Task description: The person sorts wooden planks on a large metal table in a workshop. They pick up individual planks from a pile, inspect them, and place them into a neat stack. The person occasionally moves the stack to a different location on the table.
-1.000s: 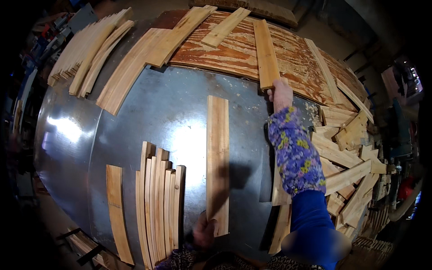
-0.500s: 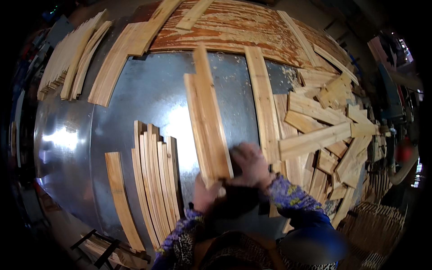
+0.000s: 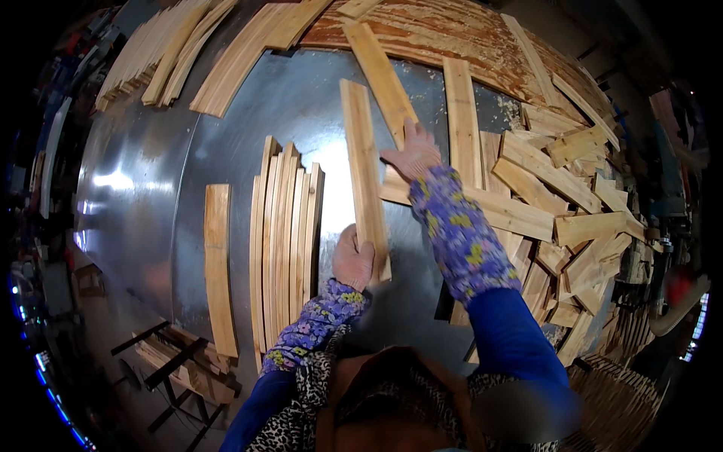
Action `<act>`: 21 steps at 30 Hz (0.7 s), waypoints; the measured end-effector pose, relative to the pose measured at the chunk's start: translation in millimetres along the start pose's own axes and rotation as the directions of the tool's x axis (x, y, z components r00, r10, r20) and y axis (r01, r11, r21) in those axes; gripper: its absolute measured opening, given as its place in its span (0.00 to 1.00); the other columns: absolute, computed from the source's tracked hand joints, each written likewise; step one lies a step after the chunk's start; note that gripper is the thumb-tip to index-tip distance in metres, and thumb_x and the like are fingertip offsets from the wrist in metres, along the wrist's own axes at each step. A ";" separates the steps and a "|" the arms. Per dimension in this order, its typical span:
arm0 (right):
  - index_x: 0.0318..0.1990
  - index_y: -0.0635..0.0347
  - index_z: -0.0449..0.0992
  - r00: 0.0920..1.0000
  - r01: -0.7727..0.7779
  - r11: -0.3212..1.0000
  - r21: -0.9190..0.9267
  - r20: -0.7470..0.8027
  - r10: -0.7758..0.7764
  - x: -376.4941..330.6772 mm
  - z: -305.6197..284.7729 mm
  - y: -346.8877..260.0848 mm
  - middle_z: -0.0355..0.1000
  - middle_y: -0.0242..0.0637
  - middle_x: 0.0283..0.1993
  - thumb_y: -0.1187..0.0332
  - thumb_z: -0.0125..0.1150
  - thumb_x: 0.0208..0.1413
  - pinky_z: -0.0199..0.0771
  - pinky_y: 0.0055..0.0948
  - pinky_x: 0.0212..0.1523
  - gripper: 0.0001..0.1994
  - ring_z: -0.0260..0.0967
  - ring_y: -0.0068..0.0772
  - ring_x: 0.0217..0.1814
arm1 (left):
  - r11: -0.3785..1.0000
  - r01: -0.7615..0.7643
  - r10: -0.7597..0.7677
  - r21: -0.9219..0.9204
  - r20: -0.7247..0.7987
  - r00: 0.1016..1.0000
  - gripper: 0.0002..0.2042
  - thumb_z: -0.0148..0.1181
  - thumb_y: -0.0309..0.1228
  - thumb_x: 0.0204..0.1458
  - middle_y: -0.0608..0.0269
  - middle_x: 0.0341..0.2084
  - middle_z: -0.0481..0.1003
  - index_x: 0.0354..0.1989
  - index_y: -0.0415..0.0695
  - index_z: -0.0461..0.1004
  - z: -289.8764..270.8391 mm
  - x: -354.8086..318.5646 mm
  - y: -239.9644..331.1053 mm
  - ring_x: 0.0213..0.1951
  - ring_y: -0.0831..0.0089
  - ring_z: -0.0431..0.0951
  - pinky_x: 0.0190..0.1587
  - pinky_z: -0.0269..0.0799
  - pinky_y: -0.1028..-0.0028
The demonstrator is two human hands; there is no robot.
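So, L hand holds 1 long board by its near end over the metal table, prob. to keep it steady. R hand is spread wide at the end of 1 slanted board, maybe to guide it. Abt. 7 or 8 sticks stand close, likely so none tip; 1 lone board lies left.

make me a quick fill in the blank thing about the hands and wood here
1. The left hand holds a wooden plank by the end ____ the person's body (nearest / farthest from).
2. The right hand touches a second plank with its fingers ____ (spread / clenched).
3. The patterned sleeves are printed with ____.
4. The jumbled boards lie to the ____ of both hands (left / right).

Missing words: nearest; spread; flowers; right.
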State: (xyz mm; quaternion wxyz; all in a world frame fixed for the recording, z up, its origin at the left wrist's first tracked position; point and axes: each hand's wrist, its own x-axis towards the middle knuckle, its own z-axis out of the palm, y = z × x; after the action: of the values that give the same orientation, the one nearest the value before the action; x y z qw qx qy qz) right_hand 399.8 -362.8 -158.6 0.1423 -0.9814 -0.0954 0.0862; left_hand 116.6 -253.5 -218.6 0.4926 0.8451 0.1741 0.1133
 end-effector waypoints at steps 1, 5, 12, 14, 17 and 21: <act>0.82 0.57 0.57 0.996 -0.068 0.998 -0.018 0.059 0.069 2.4 -5.4 -12.4 0.62 0.53 0.81 0.46 0.74 0.54 0.66 0.56 0.78 0.52 0.62 0.61 0.79 | 0.999 0.025 -0.026 -0.039 -0.034 0.999 0.22 0.62 0.27 0.61 0.50 0.47 0.84 0.64 0.36 0.76 -5.4 -2.2 -2.5 0.50 0.60 0.85 0.56 0.80 0.65; 0.84 0.52 0.50 0.968 -0.210 0.977 -0.048 0.133 0.214 -3.2 1.3 -8.9 0.63 0.52 0.79 0.49 0.73 0.55 0.71 0.53 0.75 0.53 0.65 0.61 0.77 | 0.928 -0.059 0.094 0.369 -0.079 0.992 0.19 0.64 0.28 0.57 0.44 0.46 0.81 0.57 0.39 0.76 -57.9 -16.9 -12.6 0.46 0.47 0.83 0.52 0.79 0.54; 0.79 0.64 0.59 0.882 -0.291 0.957 -0.004 0.386 0.270 -122.2 -30.0 -1.0 0.72 0.65 0.70 0.53 0.70 0.57 0.76 0.49 0.72 0.46 0.72 0.64 0.73 | 0.803 0.030 -0.045 0.595 0.010 0.999 0.23 0.66 0.33 0.60 0.41 0.47 0.78 0.62 0.40 0.76 -149.9 -65.8 -8.5 0.48 0.40 0.82 0.53 0.80 0.48; 0.77 0.67 0.62 0.896 -0.221 0.958 0.185 0.425 0.125 -167.7 -31.3 -3.8 0.78 0.65 0.65 0.51 0.69 0.59 0.74 0.50 0.73 0.44 0.77 0.62 0.70 | 0.804 0.047 -0.055 0.593 -0.006 0.998 0.21 0.66 0.33 0.59 0.41 0.44 0.79 0.61 0.41 0.77 -171.5 -76.4 -6.3 0.46 0.40 0.82 0.51 0.80 0.47; 0.81 0.65 0.58 0.941 -0.147 0.958 0.248 0.334 0.058 -235.2 55.5 35.0 0.78 0.65 0.62 0.48 0.72 0.56 0.78 0.50 0.69 0.50 0.77 0.65 0.68 | 0.825 0.088 -0.108 0.558 0.003 0.994 0.22 0.66 0.34 0.59 0.41 0.45 0.80 0.61 0.42 0.76 -187.2 -98.1 -3.4 0.46 0.39 0.83 0.50 0.80 0.46; 0.82 0.60 0.58 0.836 -0.101 0.966 0.238 0.547 -0.047 -315.7 4.4 -37.9 0.78 0.62 0.65 0.46 0.77 0.54 0.75 0.51 0.70 0.53 0.77 0.62 0.69 | 0.834 0.191 -0.227 0.517 0.006 0.974 0.25 0.64 0.37 0.61 0.39 0.51 0.80 0.66 0.44 0.74 -211.6 -143.7 -3.8 0.51 0.38 0.83 0.56 0.79 0.45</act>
State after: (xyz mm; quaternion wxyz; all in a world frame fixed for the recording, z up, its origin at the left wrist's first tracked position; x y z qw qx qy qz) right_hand 87.5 -392.9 -106.7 0.2337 -0.8900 -0.1059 0.3769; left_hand -92.2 -142.3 -121.2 0.2644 0.9248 0.2727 -0.0200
